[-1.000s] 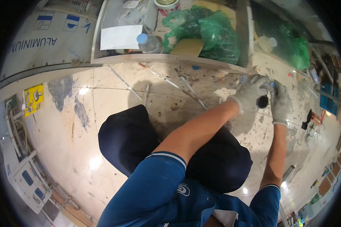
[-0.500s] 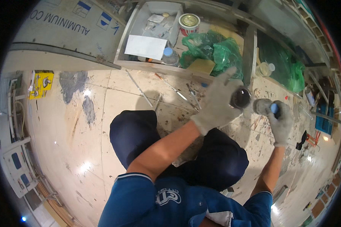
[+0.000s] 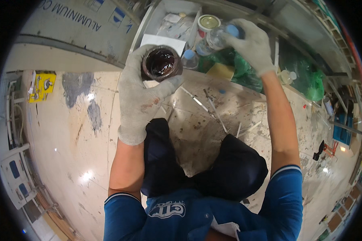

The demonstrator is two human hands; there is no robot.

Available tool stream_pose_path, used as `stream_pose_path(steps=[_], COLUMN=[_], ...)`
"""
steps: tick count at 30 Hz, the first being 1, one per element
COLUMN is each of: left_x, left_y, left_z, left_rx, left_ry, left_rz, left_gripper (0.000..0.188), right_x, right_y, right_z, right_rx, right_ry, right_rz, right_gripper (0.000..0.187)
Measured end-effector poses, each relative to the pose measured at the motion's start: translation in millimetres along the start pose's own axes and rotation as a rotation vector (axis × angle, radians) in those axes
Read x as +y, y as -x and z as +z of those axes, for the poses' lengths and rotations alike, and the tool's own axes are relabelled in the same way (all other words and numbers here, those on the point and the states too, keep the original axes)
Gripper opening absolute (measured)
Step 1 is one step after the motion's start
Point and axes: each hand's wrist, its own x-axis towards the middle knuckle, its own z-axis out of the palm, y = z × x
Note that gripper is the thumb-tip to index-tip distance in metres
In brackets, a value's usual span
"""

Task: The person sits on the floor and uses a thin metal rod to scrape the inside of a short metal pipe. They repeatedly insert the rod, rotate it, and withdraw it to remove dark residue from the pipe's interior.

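My left hand [image 3: 137,98], in a stained pale work glove, is closed around a dark, round cup [image 3: 145,72]. Its mouth faces up and shows a glossy dark brown substance inside. Farther right, my gloved right hand [image 3: 253,45] grips a clear plastic bottle [image 3: 211,42] near its blue cap. The bottle is tilted, its base pointing left and down, above the front of an open compartment. Just below the base stands a second clear bottle [image 3: 190,62] with a blue cap. I cannot tell whether the two bottles touch.
A grey tray [image 3: 155,24], a paint tin [image 3: 208,22], a white sheet [image 3: 165,41] and green plastic bags [image 3: 249,72] fill the compartment. Thin rods [image 3: 197,100] lie on the stained tile floor. A yellow box [image 3: 42,86] is at far left, a blue crate [image 3: 342,128] at far right.
My left hand has carried the dark cup left. The right hand has lifted the bottle from near the floor at right, up and left over the compartment.
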Motion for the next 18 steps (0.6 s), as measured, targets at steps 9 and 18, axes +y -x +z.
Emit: stream_pose_path(steps=[9, 18], left_x=[-8, -14], left_y=[1, -2], left_z=[-26, -22], left_rx=[0.025, -0.097], left_ry=[0.133, -0.015], left_rz=[-0.047, 0.052], left_gripper=[0.057, 0.072], right_x=[17, 7], right_y=[-13, 165], right_z=[132, 47], right_rx=[-0.321, -0.482], right_ry=[0.099, -0.149], right_rz=[0.110, 0.185], right_gripper=[0.043, 0.027])
